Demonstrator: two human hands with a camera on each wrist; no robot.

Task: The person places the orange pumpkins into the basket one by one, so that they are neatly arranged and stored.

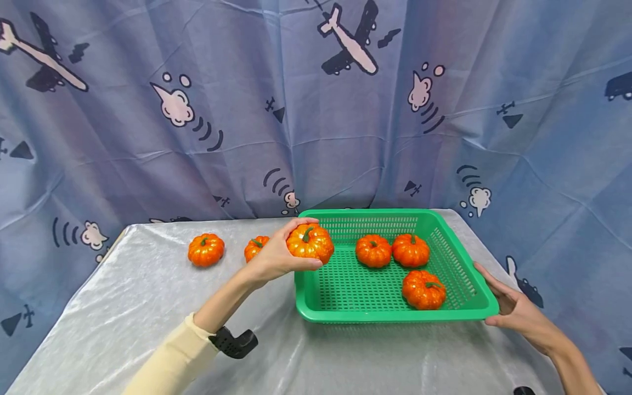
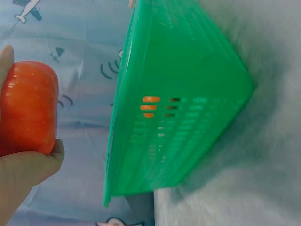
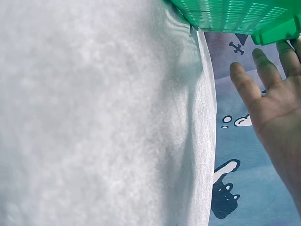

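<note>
My left hand (image 1: 278, 255) grips a small orange pumpkin (image 1: 310, 242) between thumb and fingers, above the left rim of the green plastic basket (image 1: 390, 316). The left wrist view shows the same pumpkin (image 2: 30, 108) higher than the basket's rim, beside its outer wall (image 2: 188, 80). Inside the basket sit three more pumpkins, one of them near the front right (image 1: 423, 290). My right hand (image 1: 518, 312) is at the basket's right front corner, thumb near the rim. In the right wrist view its fingers (image 3: 268, 70) are spread and fairly straight, fingertips near the basket's underside.
Left of the basket, a pumpkin (image 1: 206, 250) lies on the pale cloth-covered table (image 1: 123, 307). Another pumpkin (image 1: 254, 247) is partly hidden behind my left hand. A blue curtain (image 1: 237, 109) with aeroplane prints hangs behind the table and along its sides.
</note>
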